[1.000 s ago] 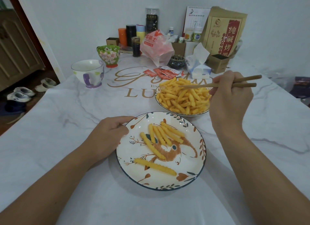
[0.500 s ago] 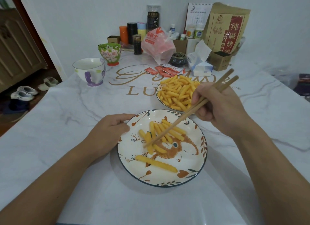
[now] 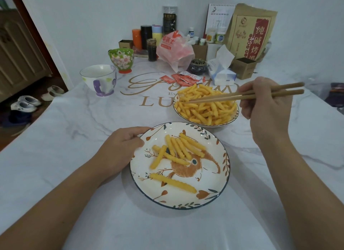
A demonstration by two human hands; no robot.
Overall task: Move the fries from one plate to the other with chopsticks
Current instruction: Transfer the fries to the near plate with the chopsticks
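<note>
Nearest, the decorated plate [image 3: 186, 199] carries a handful of fries [image 3: 175, 153] on the marble table [image 3: 74, 138]. The left hand [image 3: 121, 147] curls on its left rim, thumb on the edge, fingertips hidden beneath. Beyond it, the right hand [image 3: 268, 108] grips the chopsticks [image 3: 242, 96]; their tips lie close together over the heaped far plate [image 3: 206, 126], and whether they pinch a fry is unclear. Sauce packets [image 3: 186, 79] lie behind.

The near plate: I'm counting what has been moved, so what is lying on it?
Seven crinkle-cut fries lie on the near plate: six clustered over its painted bird, one apart nearer the person. The left hand covers the left rim; anything beneath it is hidden.
</note>
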